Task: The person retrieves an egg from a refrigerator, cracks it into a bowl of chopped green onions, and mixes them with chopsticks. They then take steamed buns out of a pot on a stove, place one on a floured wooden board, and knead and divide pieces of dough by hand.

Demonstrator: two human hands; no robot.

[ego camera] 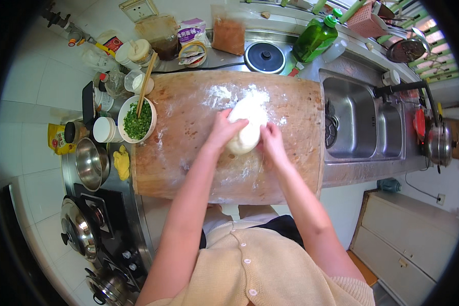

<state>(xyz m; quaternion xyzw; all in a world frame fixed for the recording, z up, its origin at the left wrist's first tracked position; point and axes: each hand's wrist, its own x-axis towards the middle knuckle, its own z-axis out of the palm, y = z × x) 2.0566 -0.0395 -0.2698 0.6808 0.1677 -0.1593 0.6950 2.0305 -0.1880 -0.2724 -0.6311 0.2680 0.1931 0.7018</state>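
Observation:
A smooth pale lump of dough (pixel 245 130) is between my two hands over the wooden board (pixel 183 160). My left hand (pixel 226 129) grips its left side, the thumb lying across the top. At the right side, my right hand (pixel 271 142) has its fingertips against the dough, and the fingers are slightly blurred. White flour (pixel 229 95) is spread on the board behind and around the dough. Whether the dough's underside rests on the board is hidden.
On the board's left edge stands a white bowl of chopped green onions (pixel 137 121) with chopsticks (pixel 147 82). Left are a steel bowl (pixel 92 164), a yellow cloth (pixel 121 162) and a gas stove (pixel 113 214). A green bottle (pixel 315 38) stands behind; a steel sink (pixel 352 114) adjoins right.

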